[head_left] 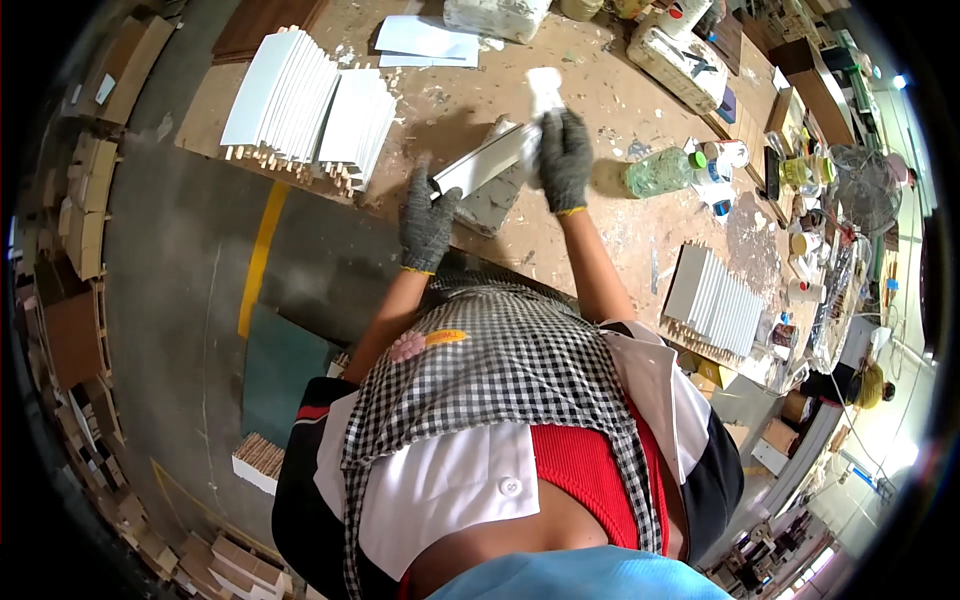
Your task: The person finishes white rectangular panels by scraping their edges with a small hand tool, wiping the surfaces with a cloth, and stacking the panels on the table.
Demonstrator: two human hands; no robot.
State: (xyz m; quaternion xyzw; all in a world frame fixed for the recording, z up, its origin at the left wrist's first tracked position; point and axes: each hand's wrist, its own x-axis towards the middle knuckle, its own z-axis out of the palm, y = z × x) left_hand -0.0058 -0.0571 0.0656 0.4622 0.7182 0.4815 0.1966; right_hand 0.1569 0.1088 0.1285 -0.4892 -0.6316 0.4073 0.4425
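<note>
My left hand [427, 220], in a dark grey knit glove, is closed on the near-left end of a narrow white panel [486, 162]. The panel slants away to the right above a grey, paint-marked block [492, 206] on the worktable [420, 110]. At its far end my right hand [565, 160], gloved the same way, grips a crumpled white cloth [545, 88], slightly blurred. Part of the cloth lies against the panel. Two stacks of white panels with wooden pegs, a larger stack [282, 92] and a smaller stack [357, 118], stand left of my hands.
Right of my right hand lies a clear green plastic bottle [660, 173]. More white panels [712, 300] stand near the right edge. White sheets [428, 42] and a stained white container [680, 62] sit farther back. A yellow floor line [263, 255] runs left of the table.
</note>
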